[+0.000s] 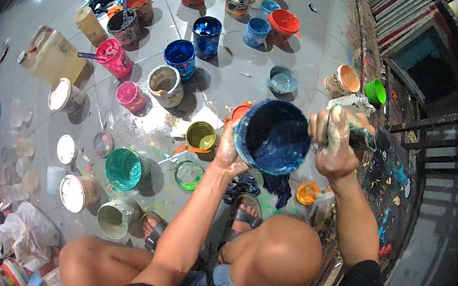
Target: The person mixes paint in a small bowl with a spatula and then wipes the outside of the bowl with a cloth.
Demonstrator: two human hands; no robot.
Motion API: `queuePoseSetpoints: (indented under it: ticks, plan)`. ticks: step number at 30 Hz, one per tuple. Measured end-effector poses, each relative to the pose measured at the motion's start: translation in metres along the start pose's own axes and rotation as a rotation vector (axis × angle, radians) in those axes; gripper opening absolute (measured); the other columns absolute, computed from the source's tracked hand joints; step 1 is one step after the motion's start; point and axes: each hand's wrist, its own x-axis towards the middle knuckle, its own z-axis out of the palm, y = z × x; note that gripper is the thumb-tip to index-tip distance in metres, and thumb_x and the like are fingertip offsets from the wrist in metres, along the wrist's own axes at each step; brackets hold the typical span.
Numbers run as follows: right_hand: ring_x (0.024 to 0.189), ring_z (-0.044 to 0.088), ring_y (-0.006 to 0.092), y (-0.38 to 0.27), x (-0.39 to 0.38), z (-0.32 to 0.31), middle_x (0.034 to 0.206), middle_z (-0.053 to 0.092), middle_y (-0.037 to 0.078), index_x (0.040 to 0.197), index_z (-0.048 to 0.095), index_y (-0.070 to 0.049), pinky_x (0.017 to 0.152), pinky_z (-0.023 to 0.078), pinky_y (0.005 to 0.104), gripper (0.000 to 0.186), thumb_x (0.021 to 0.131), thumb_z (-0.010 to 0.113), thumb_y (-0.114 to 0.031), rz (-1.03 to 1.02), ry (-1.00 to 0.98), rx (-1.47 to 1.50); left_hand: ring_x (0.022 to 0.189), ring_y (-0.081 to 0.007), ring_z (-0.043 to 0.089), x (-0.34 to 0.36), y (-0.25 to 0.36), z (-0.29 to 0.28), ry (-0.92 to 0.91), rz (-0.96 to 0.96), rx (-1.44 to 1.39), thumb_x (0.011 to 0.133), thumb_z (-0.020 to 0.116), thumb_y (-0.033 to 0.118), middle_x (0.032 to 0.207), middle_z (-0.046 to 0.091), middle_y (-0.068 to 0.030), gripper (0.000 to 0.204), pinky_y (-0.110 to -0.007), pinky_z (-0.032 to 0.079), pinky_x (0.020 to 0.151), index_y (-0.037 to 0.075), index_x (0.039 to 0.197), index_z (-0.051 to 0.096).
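Observation:
A large dark blue paint bucket [274, 136] is tilted so that its mouth faces me, its inner wall smeared with blue. My left hand [231, 154] grips it by its left side, fingers mostly hidden behind it. Just right of the rim, my right hand [338, 141] is closed round a crumpled, dark paint-stained rag [363, 138]; whitish paint smears its fingers. Beneath the bucket, a dark blue cloth [277, 189] shows near my foot. To the left of the bucket stands a small pot of olive-yellow paint [200, 136].
Paint pots stand all round on the grey tiled floor, among them a green one [124, 168], a pink one [114, 58] and a blue one [180, 57]. An orange pot [307, 192] sits close to my right knee. A plastic jerrycan [56, 59] stands left; a dark rack [441, 128] lines the right.

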Motion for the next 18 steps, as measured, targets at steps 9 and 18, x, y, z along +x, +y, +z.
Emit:
queuePoseSetpoints:
  ticks: [9,18]
  plan:
    - [0.047,0.031,0.0149,-0.018,0.005,0.000,0.058,0.036,0.002,0.077,0.042,-0.009,0.050,0.032,0.0315,0.029,0.102,0.039,-0.024,0.212,0.021,0.269,0.124,-0.0303,0.054,-0.012,0.010,0.008,-0.084,0.022,-0.062,0.094,0.041,0.044,0.135,0.056,-0.0148,0.058,-0.047,0.043,0.107,0.004,0.135,0.052]
    - [0.049,0.032,0.0151,-0.001,-0.004,0.005,0.060,0.034,0.002,0.103,0.045,-0.004,0.050,0.036,0.0342,0.014,0.103,0.037,-0.015,0.079,-0.015,0.394,0.117,-0.0283,0.059,-0.007,0.021,-0.004,0.059,0.025,0.013,0.093,0.042,0.047,0.128,0.062,-0.0124,0.057,-0.048,0.048,0.100,0.006,0.130,0.057]
